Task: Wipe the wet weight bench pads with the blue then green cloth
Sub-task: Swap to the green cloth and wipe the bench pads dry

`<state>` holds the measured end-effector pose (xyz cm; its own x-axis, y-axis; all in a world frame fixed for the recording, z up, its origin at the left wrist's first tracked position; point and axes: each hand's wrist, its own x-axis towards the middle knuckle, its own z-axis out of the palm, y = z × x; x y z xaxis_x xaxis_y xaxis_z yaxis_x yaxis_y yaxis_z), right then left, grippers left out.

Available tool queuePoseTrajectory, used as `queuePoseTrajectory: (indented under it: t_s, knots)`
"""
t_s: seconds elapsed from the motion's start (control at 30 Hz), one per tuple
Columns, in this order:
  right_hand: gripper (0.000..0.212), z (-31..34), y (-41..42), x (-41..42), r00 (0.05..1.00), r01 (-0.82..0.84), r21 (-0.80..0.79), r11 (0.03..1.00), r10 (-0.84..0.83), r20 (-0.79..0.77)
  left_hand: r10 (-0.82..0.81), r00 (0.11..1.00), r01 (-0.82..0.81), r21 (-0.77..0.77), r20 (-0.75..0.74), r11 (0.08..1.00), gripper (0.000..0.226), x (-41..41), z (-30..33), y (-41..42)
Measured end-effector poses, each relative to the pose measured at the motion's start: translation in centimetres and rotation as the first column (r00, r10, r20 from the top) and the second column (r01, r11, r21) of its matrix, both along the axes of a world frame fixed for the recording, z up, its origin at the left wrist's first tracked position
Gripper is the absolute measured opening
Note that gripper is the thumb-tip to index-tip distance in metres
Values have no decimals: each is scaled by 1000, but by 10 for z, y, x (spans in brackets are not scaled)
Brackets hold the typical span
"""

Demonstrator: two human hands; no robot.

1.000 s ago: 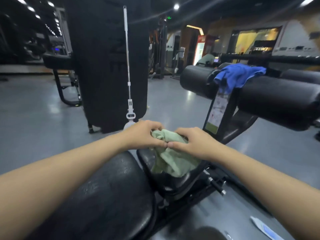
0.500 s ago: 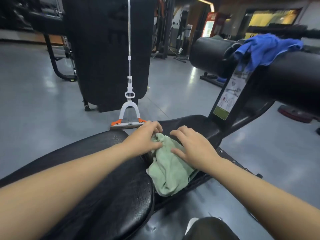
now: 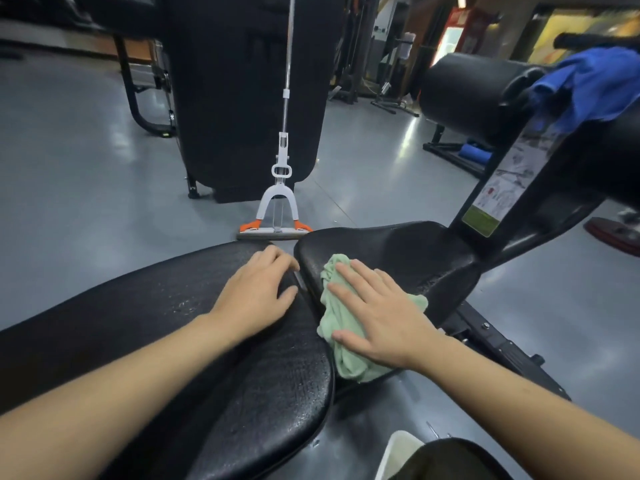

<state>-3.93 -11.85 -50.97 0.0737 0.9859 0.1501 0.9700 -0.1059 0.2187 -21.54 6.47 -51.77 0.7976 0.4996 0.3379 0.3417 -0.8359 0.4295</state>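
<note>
A crumpled green cloth (image 3: 341, 355) lies on the near end of the small black seat pad (image 3: 398, 249). My right hand (image 3: 375, 311) presses flat on the cloth, fingers straight and spread. My left hand (image 3: 258, 292) rests flat on the far end of the long black back pad (image 3: 249, 393), beside the gap between the two pads. Water droplets show on both pads. The blue cloth (image 3: 588, 86) hangs over the black leg roller (image 3: 467, 95) at the upper right.
A white and orange mop (image 3: 280, 188) stands on the grey floor just beyond the pads, leaning on a big black padded block (image 3: 242, 91). The bench post with an instruction label (image 3: 502, 181) rises on the right. A red weight plate (image 3: 613, 237) lies at the far right.
My hands stopped bunching the green cloth together. The left hand let go and moved onto the back pad; the right hand flattened on the cloth. My view tilted down.
</note>
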Motion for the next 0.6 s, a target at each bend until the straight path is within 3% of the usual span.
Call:
queuePoseTrajectory:
  t_s: [0.33, 0.5, 0.6]
  knots:
    - [73, 10, 82, 11, 998, -1, -106, 994, -5, -55, 20, 991, -11, 65, -130, 998, 63, -18, -24, 22]
    - [77, 11, 128, 23, 999, -7, -126, 992, 1, -40, 34, 994, -24, 94, -105, 995, 64, -17, -28, 21]
    - [60, 9, 138, 24, 999, 12, -138, 990, -17, -35, 47, 991, -35, 92, -122, 995, 68, -17, -28, 18]
